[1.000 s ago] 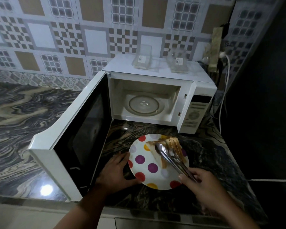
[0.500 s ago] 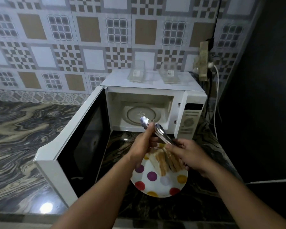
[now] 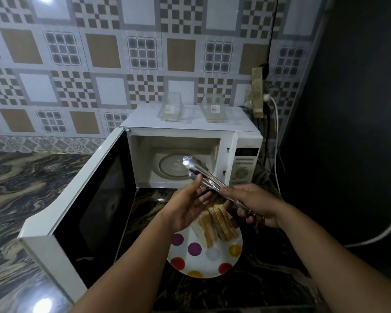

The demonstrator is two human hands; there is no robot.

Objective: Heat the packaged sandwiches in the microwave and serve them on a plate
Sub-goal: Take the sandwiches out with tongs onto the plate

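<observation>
Fingers of both the left hand [image 3: 185, 206] and right hand [image 3: 255, 206] grip metal tongs [image 3: 203, 175] above sandwiches [image 3: 217, 224] on a dotted plate [image 3: 203, 263], before the open, empty microwave [image 3: 190, 152]

The round white plate [image 3: 204, 262] carries polka dots in purple, red, yellow and pale grey. On it, the sliced sandwiches [image 3: 215, 224] show golden-brown toasted faces with pale cream edges. The shiny silver metal tongs [image 3: 201, 173] gleam with white glare. The boxy white microwave [image 3: 190, 128] has a black glass panel in its open door [image 3: 93, 199] and a dark display above a cream keypad. 2 clear plastic sandwich boxes [image 3: 170, 107] bear small white labels. The tiled wall [image 3: 122, 53] mixes tan squares, grey-white grids and brown-white checkerboards. The marble counter [image 3: 20, 177] swirls in black, grey and beige.
</observation>
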